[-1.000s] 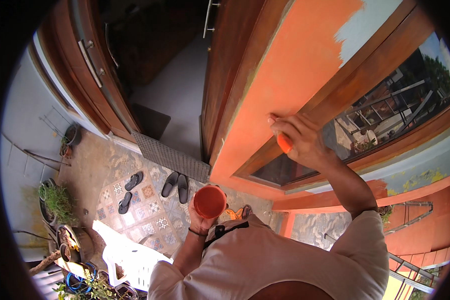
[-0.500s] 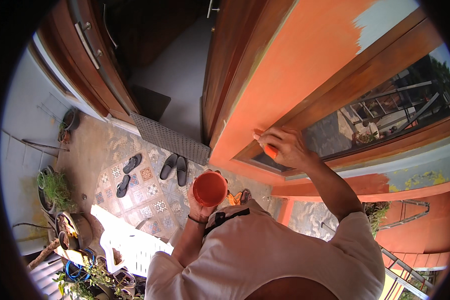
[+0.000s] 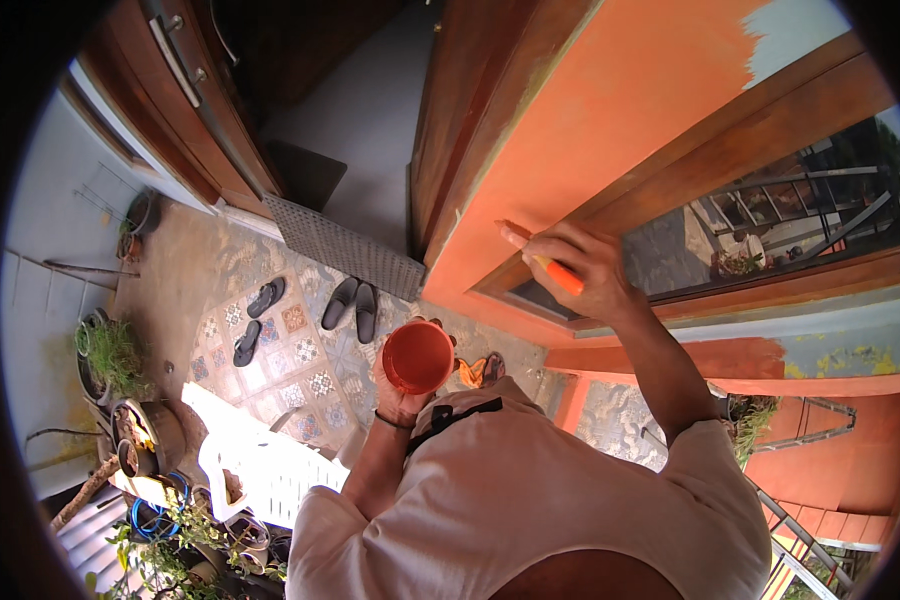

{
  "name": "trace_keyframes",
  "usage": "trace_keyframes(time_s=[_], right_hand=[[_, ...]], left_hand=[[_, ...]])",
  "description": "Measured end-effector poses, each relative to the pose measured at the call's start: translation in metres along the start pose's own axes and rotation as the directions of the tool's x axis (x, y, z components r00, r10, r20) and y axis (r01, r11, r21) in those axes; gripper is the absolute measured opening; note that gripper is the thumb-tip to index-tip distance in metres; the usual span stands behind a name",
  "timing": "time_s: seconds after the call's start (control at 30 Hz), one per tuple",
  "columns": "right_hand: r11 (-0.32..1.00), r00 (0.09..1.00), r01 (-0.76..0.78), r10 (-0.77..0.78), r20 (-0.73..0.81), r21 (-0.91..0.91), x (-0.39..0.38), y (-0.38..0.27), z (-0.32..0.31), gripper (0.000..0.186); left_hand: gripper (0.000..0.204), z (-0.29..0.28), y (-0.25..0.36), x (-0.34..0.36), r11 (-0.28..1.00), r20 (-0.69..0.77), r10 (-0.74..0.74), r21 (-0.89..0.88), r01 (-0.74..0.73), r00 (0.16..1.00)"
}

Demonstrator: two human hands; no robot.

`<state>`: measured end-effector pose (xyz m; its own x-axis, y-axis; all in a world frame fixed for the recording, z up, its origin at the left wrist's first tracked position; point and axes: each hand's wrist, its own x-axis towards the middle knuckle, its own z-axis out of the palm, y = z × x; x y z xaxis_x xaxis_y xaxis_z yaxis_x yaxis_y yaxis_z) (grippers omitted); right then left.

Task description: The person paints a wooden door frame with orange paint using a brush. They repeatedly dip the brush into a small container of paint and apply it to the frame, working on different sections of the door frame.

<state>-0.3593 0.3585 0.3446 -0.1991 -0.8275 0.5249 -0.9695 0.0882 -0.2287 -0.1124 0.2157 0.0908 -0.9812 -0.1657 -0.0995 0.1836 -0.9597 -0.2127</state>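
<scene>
My right hand grips a paintbrush with an orange handle, its tip against or very near the orange painted wall strip beside the wooden window frame. At that strip's upper end is a pale unpainted patch. My left hand holds a cup with red-orange paint inside, low in front of my body. Its fingers wrap round the cup and are partly hidden by it.
An open wooden doorway has a woven mat at its threshold. Dark slippers and sandals lie on patterned tiles. A white plastic chair and potted plants stand at left; metal ladders show at right.
My right hand with the brush first moved down and left along the orange strip, then slightly up. The cup in my left hand sits a little higher in the picture. The view has shifted slightly.
</scene>
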Motion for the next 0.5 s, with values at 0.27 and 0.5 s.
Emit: trace_keyframes(time_s=[0.27,0.5], right_hand=[[0.986,0.972,-0.017,-0.022,-0.233,-0.164,0.040,0.017,-0.041,0.020],[0.997,0.967,0.024,-0.042,-0.250,-0.074,0.040,-0.010,-0.034,0.023]], left_hand=[[0.064,0.002,0.008,-0.008,0.997,0.060,0.039,0.063,-0.043,0.997],[0.064,-0.007,0.010,-0.015,0.999,-0.059,0.041,-0.022,-0.042,0.997]])
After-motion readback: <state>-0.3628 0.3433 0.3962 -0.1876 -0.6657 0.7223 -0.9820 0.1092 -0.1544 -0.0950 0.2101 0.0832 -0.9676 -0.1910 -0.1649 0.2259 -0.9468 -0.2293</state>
